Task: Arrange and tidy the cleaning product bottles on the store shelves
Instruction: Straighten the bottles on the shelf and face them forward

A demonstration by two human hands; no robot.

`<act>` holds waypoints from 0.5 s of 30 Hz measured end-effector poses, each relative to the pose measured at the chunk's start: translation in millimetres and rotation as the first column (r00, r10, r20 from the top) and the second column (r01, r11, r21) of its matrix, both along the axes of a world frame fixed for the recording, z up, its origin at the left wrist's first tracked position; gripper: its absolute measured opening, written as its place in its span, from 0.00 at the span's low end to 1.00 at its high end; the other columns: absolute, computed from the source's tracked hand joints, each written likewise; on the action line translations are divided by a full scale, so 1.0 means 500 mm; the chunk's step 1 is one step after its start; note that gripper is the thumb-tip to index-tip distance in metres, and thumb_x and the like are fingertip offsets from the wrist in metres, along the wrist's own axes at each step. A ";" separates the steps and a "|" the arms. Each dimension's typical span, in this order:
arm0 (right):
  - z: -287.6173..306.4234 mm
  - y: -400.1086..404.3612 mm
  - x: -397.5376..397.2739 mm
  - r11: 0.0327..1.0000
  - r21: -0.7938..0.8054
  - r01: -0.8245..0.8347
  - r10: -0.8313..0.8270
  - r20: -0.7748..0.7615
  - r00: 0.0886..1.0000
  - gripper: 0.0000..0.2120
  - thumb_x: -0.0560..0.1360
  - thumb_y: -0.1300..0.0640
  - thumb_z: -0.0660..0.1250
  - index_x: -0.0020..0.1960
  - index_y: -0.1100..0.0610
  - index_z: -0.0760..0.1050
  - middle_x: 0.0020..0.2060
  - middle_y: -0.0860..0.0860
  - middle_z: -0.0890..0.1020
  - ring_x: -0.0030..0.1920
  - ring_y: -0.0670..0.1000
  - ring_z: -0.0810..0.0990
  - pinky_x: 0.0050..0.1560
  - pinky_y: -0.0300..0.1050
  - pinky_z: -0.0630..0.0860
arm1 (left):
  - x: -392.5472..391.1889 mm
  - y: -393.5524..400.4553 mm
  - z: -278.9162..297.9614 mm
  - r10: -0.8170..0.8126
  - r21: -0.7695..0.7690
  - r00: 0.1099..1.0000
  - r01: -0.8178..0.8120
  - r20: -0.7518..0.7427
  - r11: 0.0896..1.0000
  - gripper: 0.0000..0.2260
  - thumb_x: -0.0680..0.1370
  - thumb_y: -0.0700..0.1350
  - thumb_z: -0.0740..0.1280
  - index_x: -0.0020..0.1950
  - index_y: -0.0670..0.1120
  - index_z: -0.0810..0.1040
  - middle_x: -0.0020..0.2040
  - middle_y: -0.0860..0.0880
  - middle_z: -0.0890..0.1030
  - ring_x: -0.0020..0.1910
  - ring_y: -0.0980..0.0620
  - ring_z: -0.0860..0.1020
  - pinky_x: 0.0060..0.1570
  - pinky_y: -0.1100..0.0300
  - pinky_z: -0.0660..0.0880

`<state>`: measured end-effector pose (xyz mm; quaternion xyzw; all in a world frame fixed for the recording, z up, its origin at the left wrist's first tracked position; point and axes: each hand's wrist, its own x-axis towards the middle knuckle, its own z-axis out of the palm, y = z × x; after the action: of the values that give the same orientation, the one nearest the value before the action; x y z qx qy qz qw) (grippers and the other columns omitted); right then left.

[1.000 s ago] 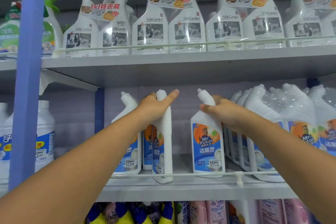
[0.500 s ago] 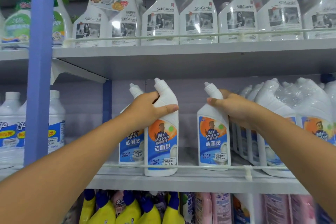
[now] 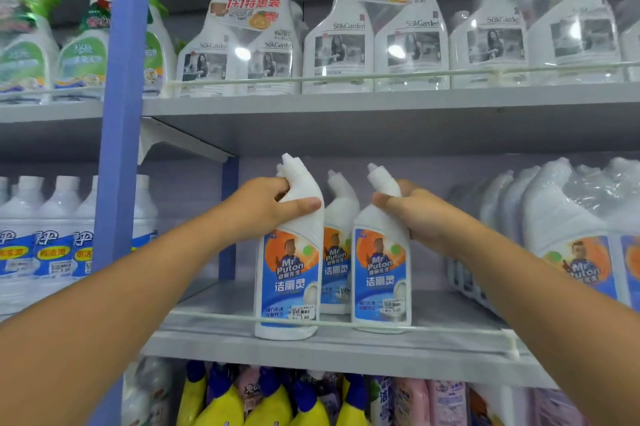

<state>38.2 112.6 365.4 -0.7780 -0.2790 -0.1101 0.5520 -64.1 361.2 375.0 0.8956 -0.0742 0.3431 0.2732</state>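
Observation:
Three white toilet-cleaner bottles with blue and orange labels stand on the middle shelf [image 3: 346,349]. My left hand [image 3: 266,207] grips the neck of the left bottle [image 3: 291,273], which stands upright at the front rail with its label facing me. My right hand [image 3: 412,214] is closed around the neck of the right bottle [image 3: 381,273], also upright at the front. A third bottle [image 3: 337,252] stands between and behind them, untouched.
Plastic-wrapped packs of the same cleaner [image 3: 568,235] fill the shelf's right side. Twin-pack spray bottles [image 3: 374,41] line the upper shelf. A blue upright post [image 3: 121,148] stands left, with white bottles [image 3: 52,235] beyond it. Yellow bottles [image 3: 270,405] sit on the shelf below.
The left bottle has turned from side-on to label-forward and stands at the front rail. The right bottle has shifted left, closer to it. The view moved nearer and lower.

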 end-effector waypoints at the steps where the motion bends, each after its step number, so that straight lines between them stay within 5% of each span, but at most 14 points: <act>1: 0.002 0.014 -0.002 1.000 -0.005 -0.013 0.013 0.000 1.000 0.19 0.80 0.45 0.67 0.69 0.49 0.70 0.55 0.54 0.84 0.54 0.58 0.85 0.58 0.65 0.81 | 0.003 0.002 0.002 0.001 0.001 1.000 -0.001 -0.007 1.000 0.14 0.76 0.63 0.71 0.43 0.53 0.78 0.38 0.55 0.83 0.32 0.62 0.82 0.28 0.71 0.71; 9: 0.002 0.085 -0.001 0.998 -0.005 -0.059 0.059 0.013 0.998 0.18 0.82 0.47 0.65 0.69 0.52 0.68 0.57 0.54 0.82 0.55 0.56 0.84 0.59 0.60 0.81 | 0.005 0.040 -0.001 0.003 0.027 1.000 -0.003 0.002 1.000 0.13 0.77 0.59 0.71 0.39 0.53 0.75 0.29 0.59 0.81 0.29 0.66 0.80 0.25 0.73 0.68; 15: -0.003 0.106 0.009 1.000 -0.014 -0.009 0.010 0.041 0.999 0.20 0.81 0.44 0.65 0.69 0.50 0.69 0.58 0.52 0.82 0.56 0.54 0.83 0.60 0.57 0.80 | 0.021 0.077 -0.064 0.076 0.029 0.973 -0.084 0.218 0.996 0.16 0.71 0.64 0.73 0.50 0.60 0.73 0.54 0.54 0.70 0.47 0.58 0.75 0.44 0.60 0.74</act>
<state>42.6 165.6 364.1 -0.7780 -0.2947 -0.1215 0.5413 -53.6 399.6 342.9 0.8603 -0.0739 0.4478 0.2323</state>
